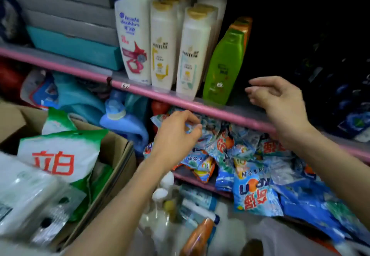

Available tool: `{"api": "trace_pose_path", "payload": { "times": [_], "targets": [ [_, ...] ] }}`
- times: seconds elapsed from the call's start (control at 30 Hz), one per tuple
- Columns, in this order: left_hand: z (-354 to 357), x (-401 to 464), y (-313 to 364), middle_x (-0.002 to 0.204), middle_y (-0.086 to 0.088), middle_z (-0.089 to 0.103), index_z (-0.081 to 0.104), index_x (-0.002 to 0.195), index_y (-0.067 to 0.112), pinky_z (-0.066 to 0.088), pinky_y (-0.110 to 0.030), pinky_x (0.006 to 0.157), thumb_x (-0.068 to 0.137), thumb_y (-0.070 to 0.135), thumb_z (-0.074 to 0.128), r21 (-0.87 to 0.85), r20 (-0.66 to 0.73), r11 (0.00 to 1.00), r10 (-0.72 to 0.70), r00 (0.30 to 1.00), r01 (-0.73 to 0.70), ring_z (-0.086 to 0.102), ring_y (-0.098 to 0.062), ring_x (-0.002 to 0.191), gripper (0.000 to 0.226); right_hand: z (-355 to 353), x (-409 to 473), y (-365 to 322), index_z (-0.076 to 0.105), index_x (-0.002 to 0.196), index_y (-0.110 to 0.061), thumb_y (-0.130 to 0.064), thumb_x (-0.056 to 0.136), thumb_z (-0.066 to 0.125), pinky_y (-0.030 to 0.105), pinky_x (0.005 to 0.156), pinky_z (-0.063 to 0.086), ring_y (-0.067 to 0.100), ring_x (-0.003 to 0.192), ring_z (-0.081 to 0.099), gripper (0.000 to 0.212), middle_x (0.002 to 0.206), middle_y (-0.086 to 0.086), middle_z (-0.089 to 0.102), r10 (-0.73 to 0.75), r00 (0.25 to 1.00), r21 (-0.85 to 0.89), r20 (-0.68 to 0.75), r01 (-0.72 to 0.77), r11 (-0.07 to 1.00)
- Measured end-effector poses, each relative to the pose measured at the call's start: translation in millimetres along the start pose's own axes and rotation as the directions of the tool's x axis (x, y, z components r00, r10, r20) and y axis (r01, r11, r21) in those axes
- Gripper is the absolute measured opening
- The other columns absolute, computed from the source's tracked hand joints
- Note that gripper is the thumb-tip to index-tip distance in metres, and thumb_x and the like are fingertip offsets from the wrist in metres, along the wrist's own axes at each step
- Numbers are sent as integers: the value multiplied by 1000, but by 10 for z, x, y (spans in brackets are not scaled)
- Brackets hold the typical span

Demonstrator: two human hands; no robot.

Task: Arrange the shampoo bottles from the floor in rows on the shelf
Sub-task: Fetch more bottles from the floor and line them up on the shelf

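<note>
Shampoo bottles stand in rows on the pink-edged shelf [180, 99]: a white Head & Shoulders bottle [133, 37], two white Pantene bottles [162, 45] [193, 53] with more behind them, and a green bottle [225, 63] with an orange one [242, 27] behind it. My right hand [278, 99] hovers empty just right of the green bottle, fingers loosely curved. My left hand [176, 135] hangs lower, in front of the shelf below, fingers loosely curled and holding nothing. Down on the floor lie an orange bottle [198, 235] and pale bottles [160, 201].
Blue detergent packets [252, 185] are heaped on the lower shelf. A cardboard box [118, 165] at the left holds white-and-green detergent bags [58, 155]. Blue jugs [124, 119] sit under the shelf; grey and teal boxes [76, 43] are stacked at the upper left. The shelf's right side is dark.
</note>
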State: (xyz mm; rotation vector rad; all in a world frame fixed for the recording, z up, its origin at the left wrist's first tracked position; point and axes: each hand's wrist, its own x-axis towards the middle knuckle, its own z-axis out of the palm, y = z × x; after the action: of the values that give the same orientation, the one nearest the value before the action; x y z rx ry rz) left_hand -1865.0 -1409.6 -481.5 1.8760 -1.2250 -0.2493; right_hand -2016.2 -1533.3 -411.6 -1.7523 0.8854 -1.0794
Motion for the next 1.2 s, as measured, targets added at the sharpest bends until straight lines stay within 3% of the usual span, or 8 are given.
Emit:
{"api": "trace_pose_path", "payload": {
  "times": [0.13,0.27,0.43,0.53,0.63,0.77,1.0,1.2],
  "targets": [
    [-178,-230,-572,80,7,66,64,80,23,42,-22,69,84,21,64,134,223,983,-153,963,125,60,-12,74,5,434,-553,162,64,86,-17,1,88,58,22,73,51,13,80,66,19,82,4,70,20,993,3,118,-20,1000],
    [-245,-394,-1188,95,-8,71,68,88,11,45,-27,79,84,20,61,393,372,902,-335,866,180,64,-25,94,12,1006,-982,746,65,89,-11,0,87,59,14,66,46,12,73,60,13,77,-2,65,153,938,-158,310,-108,982],
    [35,-640,-1738,127,-14,54,52,122,16,44,-38,96,86,33,58,643,494,752,-554,671,148,52,-33,118,40,1482,-1477,1683,62,114,-11,-15,88,59,31,90,47,21,98,62,26,111,9,66,438,718,-576,541,-63,815],
    [314,-754,-1963,136,-13,44,37,139,20,39,-44,104,89,31,56,644,519,741,-606,603,190,44,-32,127,55,1613,-1690,2047,44,137,-20,-21,91,54,33,98,41,27,123,49,48,137,8,48,540,640,-689,546,-24,725],
    [537,-848,-2166,142,-9,38,31,143,25,36,-44,106,90,29,55,645,533,732,-636,558,218,38,-30,131,59,1690,-1807,2333,24,149,-28,-25,91,55,38,99,43,30,122,50,65,137,11,45,618,581,-756,530,-7,655],
    [700,-935,-2355,144,-9,30,26,145,30,41,-44,100,90,23,52,704,494,684,-665,560,191,41,-31,128,61,1769,-1838,2594,26,145,-26,-26,92,55,38,92,47,30,113,57,60,124,12,59,635,536,-779,557,72,623],
    [919,-1010,-2553,133,-7,39,40,134,21,49,-42,89,93,17,47,675,488,719,-605,628,168,55,-35,110,42,1859,-1858,2821,35,136,-16,-17,98,45,35,81,51,28,103,64,39,116,12,64,600,581,-819,550,234,524],
    [740,-913,-2448,120,-7,58,56,120,18,50,-34,85,84,14,63,704,479,697,-606,635,135,60,-28,104,36,1641,-1805,2686,51,118,-12,-25,88,59,34,87,51,29,108,59,34,115,12,62,654,586,-804,479,-6,594]
  ]
}}
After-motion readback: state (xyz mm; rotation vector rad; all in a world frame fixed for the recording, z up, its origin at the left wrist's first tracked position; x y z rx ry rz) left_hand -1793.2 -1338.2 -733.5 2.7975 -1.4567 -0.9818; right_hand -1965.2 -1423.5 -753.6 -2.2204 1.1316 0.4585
